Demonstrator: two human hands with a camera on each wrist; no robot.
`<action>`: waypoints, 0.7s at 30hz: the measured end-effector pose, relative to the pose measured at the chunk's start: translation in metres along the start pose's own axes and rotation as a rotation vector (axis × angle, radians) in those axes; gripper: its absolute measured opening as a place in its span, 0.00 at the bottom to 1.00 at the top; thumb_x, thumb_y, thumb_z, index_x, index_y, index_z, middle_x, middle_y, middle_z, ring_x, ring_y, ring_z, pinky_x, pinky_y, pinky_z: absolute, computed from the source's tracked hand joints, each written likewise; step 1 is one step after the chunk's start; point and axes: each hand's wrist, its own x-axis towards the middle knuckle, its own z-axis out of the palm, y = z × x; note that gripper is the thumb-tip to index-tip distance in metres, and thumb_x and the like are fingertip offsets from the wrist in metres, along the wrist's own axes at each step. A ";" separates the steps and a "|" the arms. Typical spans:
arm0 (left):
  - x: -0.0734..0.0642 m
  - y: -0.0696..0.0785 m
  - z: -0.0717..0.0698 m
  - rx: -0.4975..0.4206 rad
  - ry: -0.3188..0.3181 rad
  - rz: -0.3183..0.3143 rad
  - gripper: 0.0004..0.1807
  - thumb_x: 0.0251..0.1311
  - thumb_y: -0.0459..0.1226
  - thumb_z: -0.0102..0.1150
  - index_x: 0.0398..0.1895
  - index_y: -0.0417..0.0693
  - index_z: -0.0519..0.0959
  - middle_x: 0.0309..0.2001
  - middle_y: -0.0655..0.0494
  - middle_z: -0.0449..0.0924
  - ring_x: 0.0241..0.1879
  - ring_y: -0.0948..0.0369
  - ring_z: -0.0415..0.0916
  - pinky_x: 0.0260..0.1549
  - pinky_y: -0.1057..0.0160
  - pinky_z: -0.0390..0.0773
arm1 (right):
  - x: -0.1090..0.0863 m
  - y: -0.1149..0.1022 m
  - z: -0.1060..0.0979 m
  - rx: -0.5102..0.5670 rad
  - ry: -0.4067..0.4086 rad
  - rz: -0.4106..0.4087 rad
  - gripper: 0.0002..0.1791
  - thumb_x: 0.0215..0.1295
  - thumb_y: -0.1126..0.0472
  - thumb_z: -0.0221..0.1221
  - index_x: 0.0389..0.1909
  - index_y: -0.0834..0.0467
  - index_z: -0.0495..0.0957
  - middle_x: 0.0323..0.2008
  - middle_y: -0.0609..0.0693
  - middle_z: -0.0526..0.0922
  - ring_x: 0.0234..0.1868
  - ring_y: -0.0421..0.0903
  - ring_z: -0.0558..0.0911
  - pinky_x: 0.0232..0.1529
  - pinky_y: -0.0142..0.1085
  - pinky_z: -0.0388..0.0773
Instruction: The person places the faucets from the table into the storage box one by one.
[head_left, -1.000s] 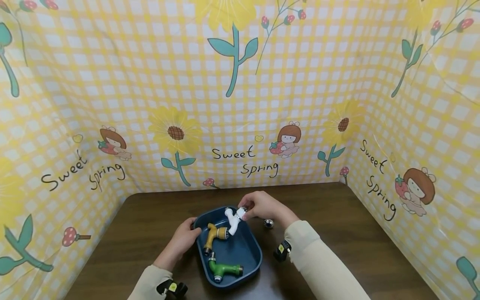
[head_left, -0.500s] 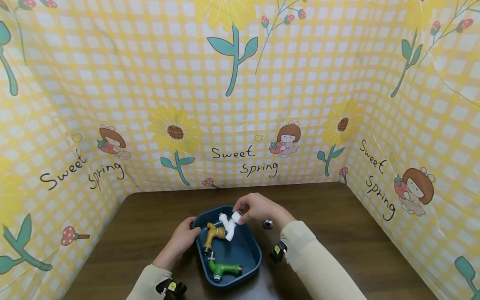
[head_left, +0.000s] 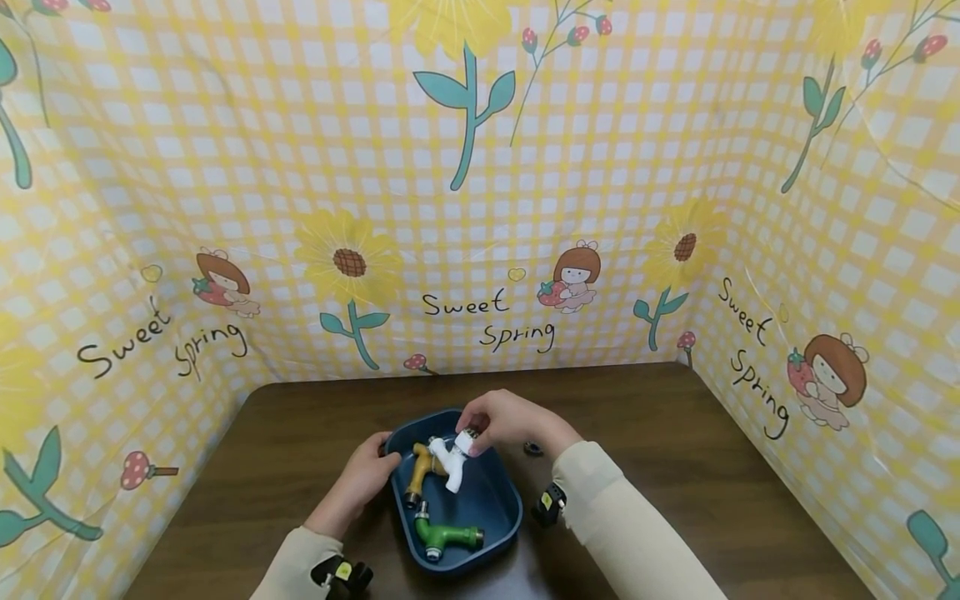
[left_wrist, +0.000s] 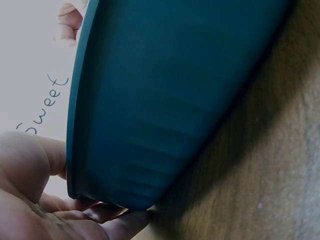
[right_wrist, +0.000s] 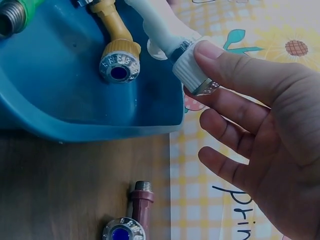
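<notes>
White Y-shaped tap with a ribbed white collar (head_left: 452, 462): located over the far part of the blue, rounded-rectangular tray (head_left: 487, 500), tilted; whether it touches the tray floor cannot be determined. The right hand (head_left: 504, 419) pinches it by the collar, thumb against index finger side, remaining fingers loosely bent; the metal end is partly covered by fingers. In the right wrist view its spout end is cut off by the top edge.

The left hand (head_left: 369, 465) grips the tray's left rim; its fingers are partly hidden behind the wall.

Mustard-yellow tap (head_left: 416, 483): in the tray, partly masked by the white one; contact unclear. Green tap with metal ends (head_left: 450, 536): in the tray's near part.

Maroon tap with a chromed round end (right_wrist: 141, 207): on the brown wood-grain table (head_left: 637, 500), beside the tray, cropped below; in the head view, mostly obscured by the right wrist.
</notes>
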 end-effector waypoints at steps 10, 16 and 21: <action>0.001 -0.002 0.000 0.013 0.010 0.006 0.26 0.70 0.35 0.50 0.68 0.32 0.69 0.61 0.36 0.76 0.55 0.49 0.75 0.52 0.50 0.78 | 0.003 -0.007 0.006 -0.003 -0.029 0.016 0.16 0.56 0.56 0.75 0.45 0.44 0.86 0.39 0.36 0.84 0.42 0.39 0.81 0.48 0.34 0.79; 0.002 -0.002 0.001 0.008 0.018 0.005 0.26 0.69 0.35 0.51 0.68 0.33 0.69 0.62 0.36 0.76 0.56 0.49 0.75 0.54 0.49 0.77 | 0.003 -0.011 0.009 0.012 -0.036 0.016 0.15 0.56 0.57 0.75 0.45 0.44 0.86 0.39 0.37 0.84 0.42 0.39 0.81 0.47 0.34 0.79; 0.003 -0.002 0.002 0.012 0.020 -0.002 0.26 0.69 0.35 0.51 0.68 0.33 0.69 0.62 0.36 0.76 0.57 0.48 0.74 0.56 0.48 0.76 | 0.002 -0.016 0.011 0.034 -0.059 0.008 0.16 0.57 0.60 0.74 0.48 0.49 0.86 0.40 0.39 0.84 0.41 0.40 0.81 0.46 0.33 0.79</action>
